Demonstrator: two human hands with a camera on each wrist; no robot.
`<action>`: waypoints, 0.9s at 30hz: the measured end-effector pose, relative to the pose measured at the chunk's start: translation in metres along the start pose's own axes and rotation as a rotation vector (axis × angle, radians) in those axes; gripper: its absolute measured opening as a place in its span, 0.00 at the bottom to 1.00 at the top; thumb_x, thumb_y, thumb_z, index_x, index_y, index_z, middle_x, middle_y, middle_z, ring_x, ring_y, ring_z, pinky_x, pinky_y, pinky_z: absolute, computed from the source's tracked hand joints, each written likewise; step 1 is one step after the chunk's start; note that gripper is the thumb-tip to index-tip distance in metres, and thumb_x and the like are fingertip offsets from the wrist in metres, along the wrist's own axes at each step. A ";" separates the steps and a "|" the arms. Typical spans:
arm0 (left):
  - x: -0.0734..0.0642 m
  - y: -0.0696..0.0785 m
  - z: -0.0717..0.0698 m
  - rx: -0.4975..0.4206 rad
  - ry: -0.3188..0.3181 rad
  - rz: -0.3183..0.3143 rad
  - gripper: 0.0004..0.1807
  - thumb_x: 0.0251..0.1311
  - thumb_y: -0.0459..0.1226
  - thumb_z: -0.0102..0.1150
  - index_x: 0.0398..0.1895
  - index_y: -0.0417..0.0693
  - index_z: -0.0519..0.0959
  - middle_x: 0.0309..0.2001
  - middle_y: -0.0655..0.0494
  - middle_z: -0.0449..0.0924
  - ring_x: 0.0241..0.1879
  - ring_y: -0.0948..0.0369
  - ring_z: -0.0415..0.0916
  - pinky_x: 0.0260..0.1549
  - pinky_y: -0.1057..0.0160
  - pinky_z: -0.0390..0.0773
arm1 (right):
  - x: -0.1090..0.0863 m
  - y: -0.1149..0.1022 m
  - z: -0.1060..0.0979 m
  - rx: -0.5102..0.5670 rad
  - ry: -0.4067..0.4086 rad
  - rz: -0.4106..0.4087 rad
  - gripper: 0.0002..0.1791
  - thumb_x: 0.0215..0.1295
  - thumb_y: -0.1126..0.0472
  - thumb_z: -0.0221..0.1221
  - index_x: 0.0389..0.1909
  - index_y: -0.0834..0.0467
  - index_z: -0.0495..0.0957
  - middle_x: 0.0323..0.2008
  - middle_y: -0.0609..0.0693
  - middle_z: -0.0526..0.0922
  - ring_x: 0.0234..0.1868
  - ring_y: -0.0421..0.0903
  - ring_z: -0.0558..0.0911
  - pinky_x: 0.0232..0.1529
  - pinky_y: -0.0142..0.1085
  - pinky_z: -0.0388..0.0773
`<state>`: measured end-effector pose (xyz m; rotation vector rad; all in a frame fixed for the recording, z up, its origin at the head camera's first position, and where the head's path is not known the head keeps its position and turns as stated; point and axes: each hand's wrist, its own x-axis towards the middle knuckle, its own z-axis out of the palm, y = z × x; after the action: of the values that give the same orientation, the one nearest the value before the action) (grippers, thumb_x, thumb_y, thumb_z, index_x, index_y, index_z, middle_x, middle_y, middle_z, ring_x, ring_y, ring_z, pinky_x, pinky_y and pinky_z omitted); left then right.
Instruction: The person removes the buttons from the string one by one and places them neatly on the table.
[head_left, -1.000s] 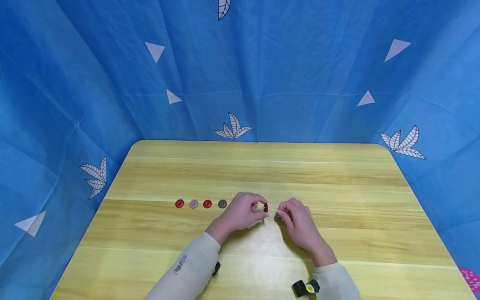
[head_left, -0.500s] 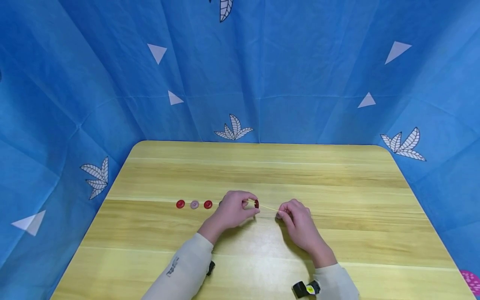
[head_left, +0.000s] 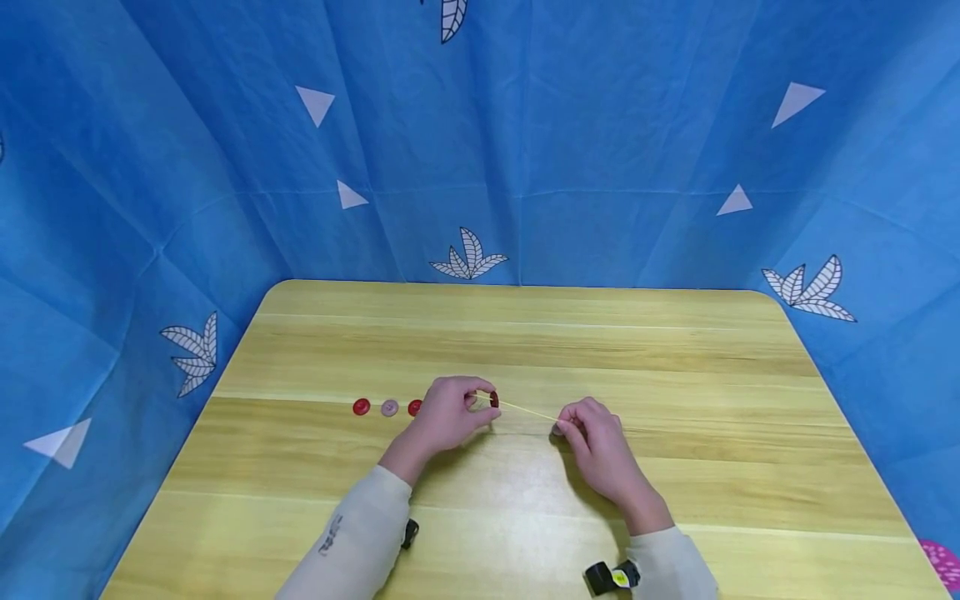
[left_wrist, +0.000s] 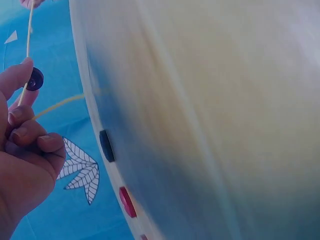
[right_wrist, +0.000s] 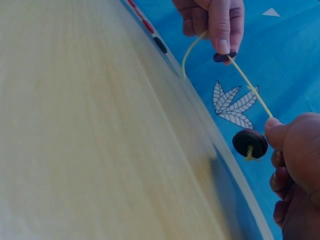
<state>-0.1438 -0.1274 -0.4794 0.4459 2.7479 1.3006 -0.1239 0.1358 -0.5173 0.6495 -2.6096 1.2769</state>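
Observation:
Between thumb and fingertips, my left hand [head_left: 448,412] pinches a dark red button [head_left: 494,400] on edge. A thin yellow string [head_left: 528,410] passes through that button and runs taut across to my right hand [head_left: 596,442], whose thumb and finger pinch it. Just below that pinch hangs a dark round button [right_wrist: 250,143] with a knot at its face and a reddish edge showing behind. The loose tail of the string [left_wrist: 59,106] trails from my left fingers down toward the table.
Left of my left hand, a red button [head_left: 362,407], a pale pink button [head_left: 389,407] and another red button [head_left: 414,407] lie in a row on the wooden table [head_left: 675,358]. A dark grey button [left_wrist: 106,146] continues it, hidden in the head view. A blue curtain [head_left: 600,150] stands behind.
My left hand has moved left with the dark red button, away from my right hand, and the string between them has lengthened. The grey button became covered. My right hand has stayed put.

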 end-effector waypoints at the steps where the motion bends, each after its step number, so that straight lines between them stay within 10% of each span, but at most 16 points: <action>1: 0.000 0.000 -0.001 -0.001 0.004 -0.006 0.16 0.59 0.39 0.72 0.49 0.43 0.85 0.13 0.62 0.55 0.15 0.65 0.51 0.23 0.64 0.61 | 0.000 0.000 0.000 -0.001 0.000 -0.001 0.07 0.69 0.67 0.61 0.32 0.52 0.77 0.32 0.39 0.75 0.36 0.41 0.73 0.45 0.46 0.60; 14: -0.004 -0.007 -0.013 0.008 0.035 -0.099 0.17 0.59 0.43 0.72 0.49 0.46 0.85 0.14 0.62 0.57 0.15 0.64 0.53 0.20 0.65 0.58 | 0.000 0.003 0.002 0.005 0.004 0.022 0.07 0.69 0.67 0.61 0.32 0.53 0.77 0.32 0.40 0.74 0.34 0.42 0.72 0.47 0.47 0.59; 21: -0.009 -0.010 -0.021 0.064 0.074 -0.172 0.18 0.57 0.48 0.73 0.49 0.54 0.86 0.16 0.62 0.62 0.18 0.63 0.59 0.38 0.38 0.52 | 0.000 0.002 0.001 0.012 0.006 0.024 0.08 0.69 0.67 0.61 0.32 0.53 0.76 0.32 0.41 0.75 0.35 0.43 0.73 0.48 0.47 0.59; 27: -0.012 -0.013 -0.030 0.075 0.093 -0.221 0.17 0.57 0.50 0.72 0.48 0.57 0.86 0.16 0.62 0.61 0.18 0.62 0.60 0.32 0.43 0.57 | 0.000 0.002 0.001 0.016 0.007 0.027 0.08 0.69 0.67 0.61 0.32 0.52 0.76 0.32 0.41 0.75 0.36 0.43 0.73 0.49 0.48 0.59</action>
<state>-0.1403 -0.1606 -0.4710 0.0836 2.8303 1.1973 -0.1248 0.1367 -0.5195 0.6128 -2.6141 1.3071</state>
